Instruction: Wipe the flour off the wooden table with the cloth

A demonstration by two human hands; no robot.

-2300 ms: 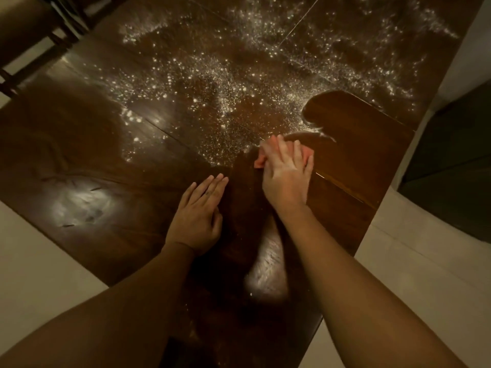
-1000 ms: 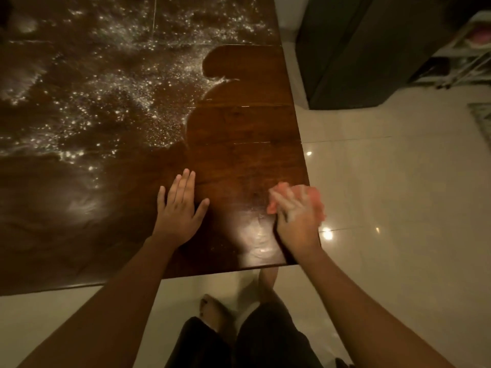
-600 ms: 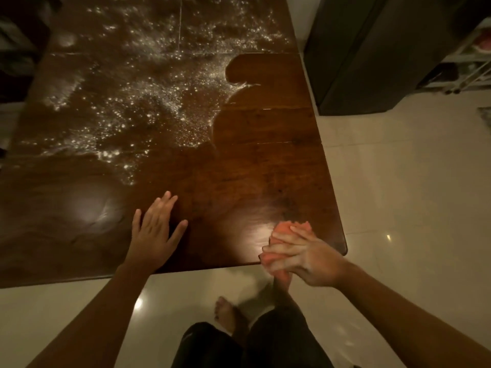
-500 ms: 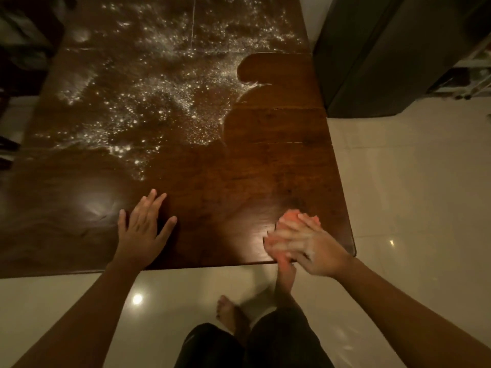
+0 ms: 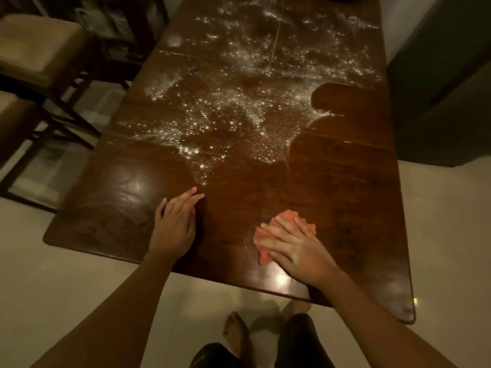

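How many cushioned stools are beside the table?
2. Both stand left of the table: far stool at upper left, near stool below it, cut off by the frame's edge. More may sit outside view.

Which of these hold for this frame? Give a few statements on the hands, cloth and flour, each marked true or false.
1. The right hand presses flat on the cloth. True.
2. The left hand holds a second cloth. False: it lies flat on the table, holding nothing.
3. Flour covers the far part of the table. True.
4. The cloth sits in the middle of the flour. False: it is on the bare near part, close to the table's near edge.
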